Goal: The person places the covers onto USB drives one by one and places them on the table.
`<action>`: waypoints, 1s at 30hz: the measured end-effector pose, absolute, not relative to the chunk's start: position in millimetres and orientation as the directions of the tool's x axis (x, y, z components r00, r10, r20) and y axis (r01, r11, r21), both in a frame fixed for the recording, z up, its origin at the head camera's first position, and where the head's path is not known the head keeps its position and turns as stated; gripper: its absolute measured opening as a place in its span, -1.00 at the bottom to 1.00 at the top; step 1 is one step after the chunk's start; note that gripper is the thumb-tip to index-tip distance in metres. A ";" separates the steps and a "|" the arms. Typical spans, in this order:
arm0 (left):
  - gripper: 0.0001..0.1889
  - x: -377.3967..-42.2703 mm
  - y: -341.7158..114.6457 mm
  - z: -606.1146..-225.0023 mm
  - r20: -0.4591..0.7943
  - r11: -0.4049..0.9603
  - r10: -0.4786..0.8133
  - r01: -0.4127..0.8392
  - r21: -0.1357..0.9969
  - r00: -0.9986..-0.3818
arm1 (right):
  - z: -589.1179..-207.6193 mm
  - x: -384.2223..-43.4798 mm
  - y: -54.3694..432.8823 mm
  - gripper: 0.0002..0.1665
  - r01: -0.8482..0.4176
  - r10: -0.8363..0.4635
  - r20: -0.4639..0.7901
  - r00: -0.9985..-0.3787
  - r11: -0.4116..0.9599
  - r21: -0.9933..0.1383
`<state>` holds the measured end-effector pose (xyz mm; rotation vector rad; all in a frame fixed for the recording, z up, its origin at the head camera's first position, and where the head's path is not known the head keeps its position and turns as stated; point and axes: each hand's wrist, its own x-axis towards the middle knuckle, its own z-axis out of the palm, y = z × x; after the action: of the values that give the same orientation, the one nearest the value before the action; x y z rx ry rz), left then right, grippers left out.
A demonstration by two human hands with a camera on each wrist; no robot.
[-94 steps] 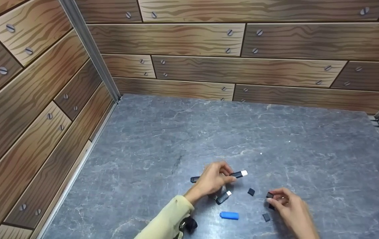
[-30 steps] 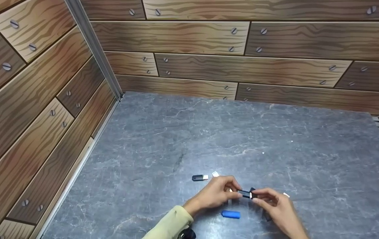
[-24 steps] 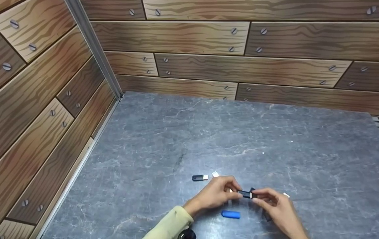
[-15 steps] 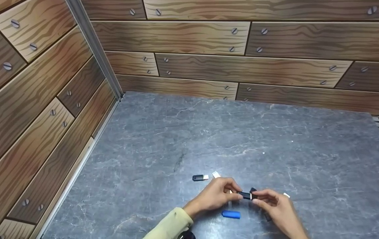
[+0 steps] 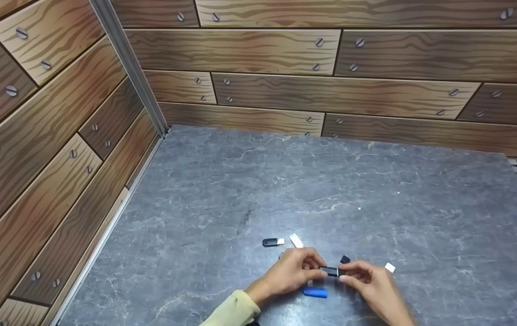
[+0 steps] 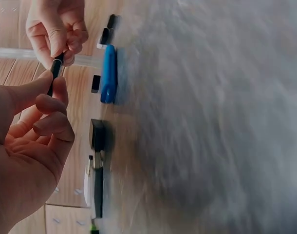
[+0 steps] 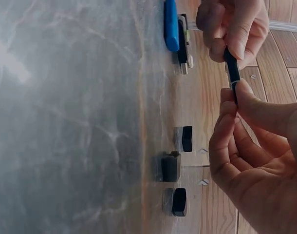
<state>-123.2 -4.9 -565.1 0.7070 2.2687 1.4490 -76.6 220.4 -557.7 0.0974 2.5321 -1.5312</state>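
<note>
My left hand (image 5: 287, 274) pinches the body of a black USB stick (image 5: 330, 271) between thumb and fingers. At its other end my right hand (image 5: 374, 283) pinches a black cap (image 7: 234, 90), fitted over the plug; a thin light band shows where cap and body meet. Both wrist views show the stick raised above the table. Just below the hands in the head view lies a blue USB stick (image 5: 316, 292). A loose black cap (image 5: 345, 259) sits beyond the right fingertips, and a white cap (image 5: 390, 267) lies right of that hand.
Behind the left hand lie a black USB stick with a bare silver plug (image 5: 271, 242) and a white one (image 5: 296, 241). Several dark caps (image 7: 171, 166) stand in the right wrist view. Wood-patterned walls (image 5: 258, 50) bound the grey marbled table (image 5: 240, 181).
Three seconds ago the hands were apart, the plug bare and the cap in my right hand; now they are joined. In the last second both hands moved slightly left and nearer my body.
</note>
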 end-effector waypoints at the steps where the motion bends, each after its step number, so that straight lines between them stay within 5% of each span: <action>1: -0.84 -122.1 -5.9 -564.1 -0.015 0.390 0.599 0.276 0.879 -0.800 | -557.8 -76.3 219.4 -0.70 0.153 -0.039 -0.196 -0.980 0.486 -0.860; 6: -0.82 -116.0 -11.2 -560.1 0.060 0.542 0.664 0.535 0.649 -0.745 | -560.6 -75.5 215.3 -0.71 0.114 -0.071 -0.183 -0.981 0.553 -0.825; 13: -0.83 -111.1 -15.8 -561.1 0.142 0.662 0.661 0.662 0.351 -0.737 | -564.9 -73.3 210.3 -0.76 -0.030 -0.180 -0.093 -0.979 0.585 -0.811; 30: -0.86 -108.3 -17.7 -567.7 0.091 0.710 0.643 0.636 0.301 -0.761 | -569.1 -75.6 199.3 -0.78 -0.065 -0.213 -0.118 -0.970 0.692 -0.719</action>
<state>-108.3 -17.7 -567.7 1.0794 2.8868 0.4956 -75.6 199.3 -569.1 -0.2250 2.7090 -1.1408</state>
